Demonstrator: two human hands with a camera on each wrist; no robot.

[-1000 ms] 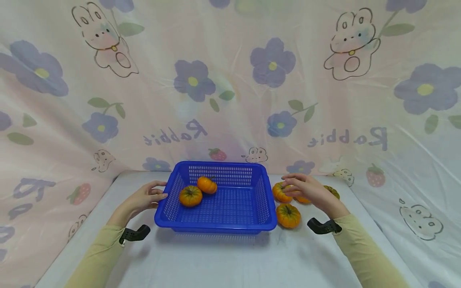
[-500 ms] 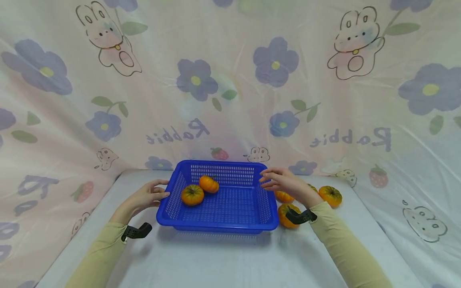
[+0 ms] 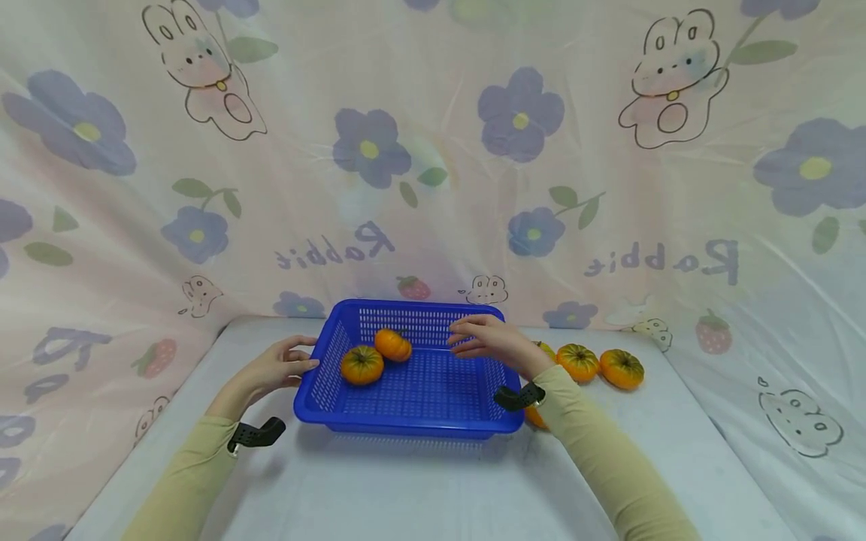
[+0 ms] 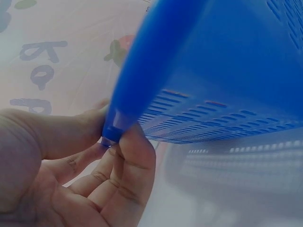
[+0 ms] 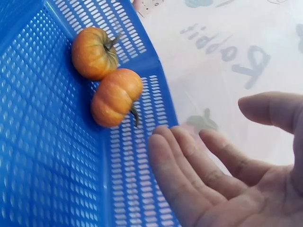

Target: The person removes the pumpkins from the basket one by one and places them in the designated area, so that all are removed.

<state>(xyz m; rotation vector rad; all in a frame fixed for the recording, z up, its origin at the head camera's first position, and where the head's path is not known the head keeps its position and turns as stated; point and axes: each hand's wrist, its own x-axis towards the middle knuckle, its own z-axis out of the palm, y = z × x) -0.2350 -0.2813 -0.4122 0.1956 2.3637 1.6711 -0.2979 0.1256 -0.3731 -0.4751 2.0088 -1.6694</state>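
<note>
A blue plastic basket stands on the white table, with two small orange pumpkins inside: a green-streaked one and a plainer one touching it. My left hand pinches the basket's left rim between thumb and fingers, as the left wrist view shows closely. Above the right part of the basket hovers my right hand. Its palm holds nothing in the right wrist view, where the fingers are loosely extended and the thumb is apart. Both pumpkins lie beyond its fingertips, at the basket's left end.
Right of the basket lie more pumpkins: two in plain sight, one beside another. Two others, including a near one, are partly hidden by my right arm. A patterned curtain hangs behind the table.
My right hand has moved left, from over the pumpkins beside the basket to above its inside, uncovering pumpkins at right. My left hand stays at the rim. The pumpkins in the basket lie unchanged.
</note>
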